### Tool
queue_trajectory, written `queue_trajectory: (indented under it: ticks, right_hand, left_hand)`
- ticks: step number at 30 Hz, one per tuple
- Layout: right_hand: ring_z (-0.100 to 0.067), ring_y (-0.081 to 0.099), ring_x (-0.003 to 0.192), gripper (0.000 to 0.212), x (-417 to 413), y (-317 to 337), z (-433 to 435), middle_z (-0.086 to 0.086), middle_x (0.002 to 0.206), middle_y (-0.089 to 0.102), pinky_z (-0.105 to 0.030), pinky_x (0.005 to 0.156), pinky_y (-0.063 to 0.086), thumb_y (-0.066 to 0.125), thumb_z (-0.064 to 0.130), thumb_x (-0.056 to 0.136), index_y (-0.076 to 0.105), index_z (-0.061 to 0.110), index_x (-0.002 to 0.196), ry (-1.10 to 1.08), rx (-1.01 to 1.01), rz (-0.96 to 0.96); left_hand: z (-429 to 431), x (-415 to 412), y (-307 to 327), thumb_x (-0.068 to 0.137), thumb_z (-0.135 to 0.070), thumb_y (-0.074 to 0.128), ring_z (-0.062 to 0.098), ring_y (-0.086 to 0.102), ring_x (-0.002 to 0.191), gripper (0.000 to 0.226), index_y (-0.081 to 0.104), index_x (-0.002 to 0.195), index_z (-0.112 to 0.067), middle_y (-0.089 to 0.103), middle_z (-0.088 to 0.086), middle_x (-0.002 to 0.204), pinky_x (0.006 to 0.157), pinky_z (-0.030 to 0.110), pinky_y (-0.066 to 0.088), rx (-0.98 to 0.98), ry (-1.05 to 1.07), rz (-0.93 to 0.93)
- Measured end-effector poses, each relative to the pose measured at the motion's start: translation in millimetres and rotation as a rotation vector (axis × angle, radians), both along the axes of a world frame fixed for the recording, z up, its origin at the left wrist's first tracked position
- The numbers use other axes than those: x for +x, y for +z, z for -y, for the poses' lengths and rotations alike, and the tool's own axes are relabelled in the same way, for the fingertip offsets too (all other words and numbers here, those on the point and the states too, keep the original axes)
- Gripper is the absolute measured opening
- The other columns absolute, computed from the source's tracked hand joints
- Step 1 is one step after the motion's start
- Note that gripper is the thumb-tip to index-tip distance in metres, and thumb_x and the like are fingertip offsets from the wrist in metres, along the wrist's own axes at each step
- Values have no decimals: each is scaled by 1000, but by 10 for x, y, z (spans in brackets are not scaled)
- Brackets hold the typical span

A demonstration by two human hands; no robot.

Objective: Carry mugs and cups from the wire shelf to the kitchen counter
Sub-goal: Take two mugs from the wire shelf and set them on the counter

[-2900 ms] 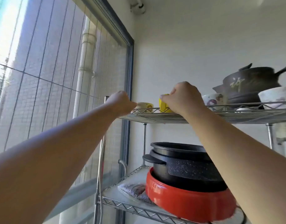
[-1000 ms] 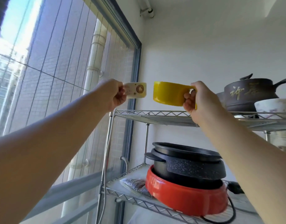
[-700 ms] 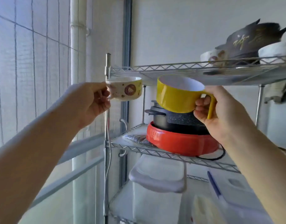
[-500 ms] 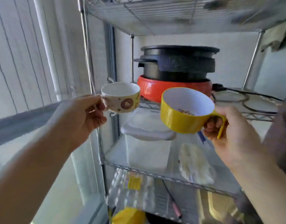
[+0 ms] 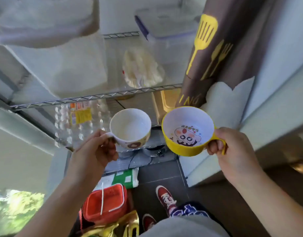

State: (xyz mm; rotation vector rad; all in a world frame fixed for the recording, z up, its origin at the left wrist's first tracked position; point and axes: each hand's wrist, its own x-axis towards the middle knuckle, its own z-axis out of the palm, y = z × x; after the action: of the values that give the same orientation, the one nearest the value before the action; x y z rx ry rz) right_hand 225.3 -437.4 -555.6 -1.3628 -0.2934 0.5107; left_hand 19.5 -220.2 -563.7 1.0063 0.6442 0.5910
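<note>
Below the wire shelf [image 5: 96,97], at about waist height, you held one cup in each hand, both clear of the rack and apart from each other. Your left hand [image 5: 94,153] was closed on the handle of the white cup [image 5: 130,128], which was upright and looked empty. Your right hand [image 5: 232,151] was closed through the handle of the yellow cup [image 5: 188,131], also upright, with a cartoon figure printed on its inside bottom. The camera looked straight down past your red shoes [image 5: 166,199] to the dark floor. No counter could be identified with certainty; the pale ledge [image 5: 267,117] at right may be one, but I cannot tell. Judgement: pick-up is complete and the carrying step is in hand. The next move calls for turning toward the counter, keeping both cups level and separated, and setting each down flat before letting go.
</note>
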Motion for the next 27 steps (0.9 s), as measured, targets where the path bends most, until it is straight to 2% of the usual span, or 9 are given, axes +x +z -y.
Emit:
queue_trajectory:
  ticks: [9,15,17,21,23,25,27]
  right_hand:
    - [-16,40,39,60,-29,-406,1198,0,34,38,-35,57,29,37,-4,88,39,19,33,-342,-115,-186]
    - [-19,39,40,57,28,-523,2066,-3,34,38,-37,59,27,39,-1,87,38,17,33,-611,-122,-245]
    - [-18,38,40,56,67,-568,2412,-5,36,37,-36,57,28,39,-2,87,37,17,33,-698,-115,-260]
    - [-14,39,37,48,155,-619,3149,-3,37,34,-32,51,30,39,-4,89,36,9,43,-886,-96,-289]
    - [-8,43,37,39,200,-625,3558,0,39,37,-26,49,37,38,-5,91,40,5,53,-954,-189,-296]
    - [-10,45,44,38,231,-642,3984,1,39,41,-17,44,40,39,-3,92,42,6,55,-1028,-206,-329]
    - [-7,48,41,42,269,-659,4411,3,39,45,-15,47,41,40,-3,94,44,12,55,-1088,-214,-351]
  left_hand:
    - [670,493,-690,87,-15,50,18,47,52,28,51,58,-18,50,4,60,48,26,42,-8,-351,-179]
    - [1298,1150,-864,80,-9,51,18,43,48,22,54,58,-10,48,6,57,42,25,41,-35,-609,-205]
    - [1593,1385,-863,85,-6,47,18,44,48,28,55,58,-11,48,5,57,43,25,41,8,-712,-216]
    - [2299,1893,-831,89,-8,49,19,44,50,34,54,57,-16,47,5,57,48,27,40,60,-868,-255]
    - [2712,2179,-844,86,-7,53,18,45,48,31,54,56,-15,48,5,57,46,26,41,44,-922,-271]
    - [3143,2467,-868,84,-8,54,17,46,47,30,55,55,-16,51,5,56,45,26,42,63,-996,-298]
    - [3569,2757,-899,87,-13,48,18,48,49,33,56,55,-19,53,4,57,48,28,41,143,-1089,-328]
